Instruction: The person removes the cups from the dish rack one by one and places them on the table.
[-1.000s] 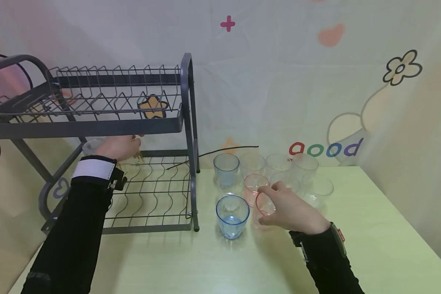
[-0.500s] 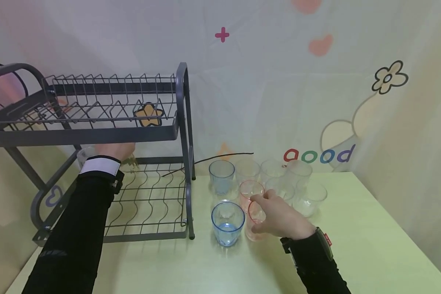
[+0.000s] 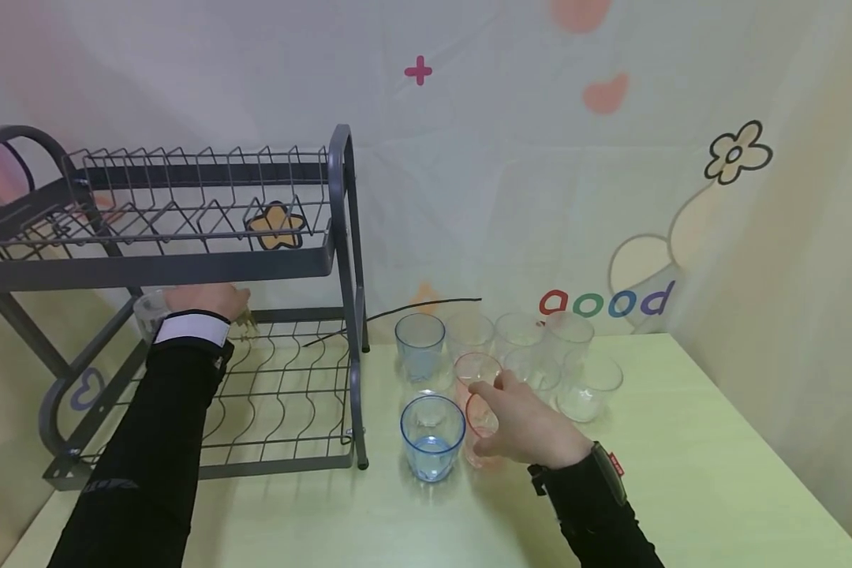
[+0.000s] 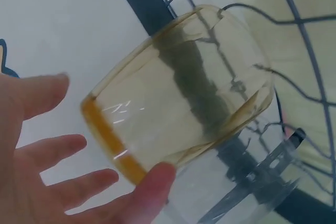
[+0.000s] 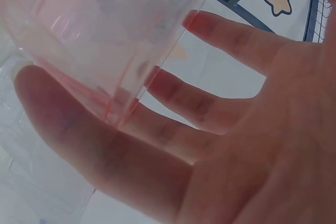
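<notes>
On the lower tier of the dish rack (image 3: 277,460), my left hand (image 3: 207,300) is beneath the upper shelf. An amber-tinted glass (image 4: 184,87) is beside its spread fingers in the left wrist view; one digit overlaps the rim, but contact is unclear. A clear glass (image 3: 149,314) stands left of that hand. On the table, my right hand (image 3: 528,422) holds a pink glass (image 3: 481,418), thumb on one side and fingertips on the other. The right wrist view shows the pink glass (image 5: 100,30) close up. A blue glass (image 3: 431,442) stands just left of it.
Behind the right hand stand another pink glass (image 3: 476,371), a second blue glass (image 3: 420,347) and several clear glasses (image 3: 589,386), close together. The rack's right post (image 3: 358,379) is between the lower tier and the glasses. A dark cable (image 3: 426,303) runs behind.
The head view has shifted, moving the scene left and down. My right hand and its pink glass have come slightly closer to the blue glass. The left hand stays at the amber glass.
</notes>
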Demonstrator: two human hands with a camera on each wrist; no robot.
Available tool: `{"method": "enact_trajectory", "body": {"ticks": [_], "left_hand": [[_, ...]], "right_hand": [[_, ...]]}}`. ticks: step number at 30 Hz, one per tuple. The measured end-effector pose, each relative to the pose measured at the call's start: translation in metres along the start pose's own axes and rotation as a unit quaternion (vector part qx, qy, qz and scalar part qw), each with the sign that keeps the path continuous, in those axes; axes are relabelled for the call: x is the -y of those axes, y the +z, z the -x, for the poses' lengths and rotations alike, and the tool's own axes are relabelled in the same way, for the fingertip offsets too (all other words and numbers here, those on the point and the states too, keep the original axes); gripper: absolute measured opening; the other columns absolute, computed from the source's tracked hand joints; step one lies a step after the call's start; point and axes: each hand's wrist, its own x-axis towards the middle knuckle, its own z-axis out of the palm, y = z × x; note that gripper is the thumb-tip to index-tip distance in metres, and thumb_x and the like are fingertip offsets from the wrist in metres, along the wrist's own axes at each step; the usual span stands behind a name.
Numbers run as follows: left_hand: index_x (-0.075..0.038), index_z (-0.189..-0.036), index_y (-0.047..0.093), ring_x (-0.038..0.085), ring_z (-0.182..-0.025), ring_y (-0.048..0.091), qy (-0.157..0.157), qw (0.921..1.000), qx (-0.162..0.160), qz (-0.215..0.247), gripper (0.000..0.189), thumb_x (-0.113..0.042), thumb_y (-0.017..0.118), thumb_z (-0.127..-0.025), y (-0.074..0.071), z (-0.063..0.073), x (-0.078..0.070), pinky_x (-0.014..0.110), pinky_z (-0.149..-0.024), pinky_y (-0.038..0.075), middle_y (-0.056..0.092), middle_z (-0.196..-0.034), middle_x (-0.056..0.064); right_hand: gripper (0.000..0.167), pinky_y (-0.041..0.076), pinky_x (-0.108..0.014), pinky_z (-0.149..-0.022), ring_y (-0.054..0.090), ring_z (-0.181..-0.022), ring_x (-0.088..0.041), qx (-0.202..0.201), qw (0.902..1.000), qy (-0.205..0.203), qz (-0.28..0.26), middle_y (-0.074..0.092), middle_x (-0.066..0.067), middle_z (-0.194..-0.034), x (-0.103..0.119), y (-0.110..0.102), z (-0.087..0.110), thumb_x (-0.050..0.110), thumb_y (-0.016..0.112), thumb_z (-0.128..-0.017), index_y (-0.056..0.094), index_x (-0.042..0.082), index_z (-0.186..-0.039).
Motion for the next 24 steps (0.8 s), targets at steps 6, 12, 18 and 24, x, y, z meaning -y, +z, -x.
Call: {"method": "enact_trajectory", "body": {"ticks": [6,12,18,24], "left_hand": [[0.011,-0.122,0.055,0.050,-0.090,0.058,0.009,0.9991,0.034,0.024,0.048,-0.028,0.056,-0.095,0.014,0.001,0.015,0.055,-0.068,0.049,0.056,-0.110,0.036],[0.017,-0.129,0.044,0.052,-0.091,0.056,0.003,0.9988,0.044,0.023,0.060,-0.030,0.057,-0.094,0.017,-0.003,0.018,0.056,-0.070,0.048,0.054,-0.108,0.038],[0.018,-0.137,0.032,0.058,-0.094,0.051,-0.001,0.9970,0.058,0.050,0.067,-0.025,0.055,-0.090,0.017,-0.001,0.018,0.062,-0.075,0.046,0.046,-0.112,0.039],[0.013,-0.140,0.032,0.057,-0.097,0.052,0.018,0.9961,0.036,0.079,0.071,-0.025,0.062,-0.089,0.019,0.003,0.023,0.063,-0.076,0.046,0.047,-0.117,0.039]], "right_hand": [[0.072,0.055,-0.041,-0.078,0.051,-0.108,-0.033,-0.015,0.9998,-0.011,0.000,0.048,-0.019,-0.125,-0.002,0.002,0.000,0.019,0.087,-0.074,0.055,0.013,-0.138],[0.075,0.054,-0.043,-0.078,0.051,-0.109,-0.036,-0.021,0.9995,-0.024,0.000,0.048,-0.020,-0.127,-0.003,0.000,0.000,0.019,0.088,-0.071,0.054,0.012,-0.139],[0.076,0.052,-0.048,-0.083,0.046,-0.120,-0.041,-0.016,0.9995,-0.024,-0.014,0.044,-0.023,-0.135,-0.002,-0.004,0.002,0.017,0.086,-0.072,0.053,0.013,-0.140],[0.073,0.053,-0.046,-0.084,0.047,-0.119,-0.040,-0.021,0.9993,-0.029,-0.011,0.044,-0.020,-0.136,0.001,-0.014,0.008,0.020,0.086,-0.074,0.053,0.012,-0.138]]}}
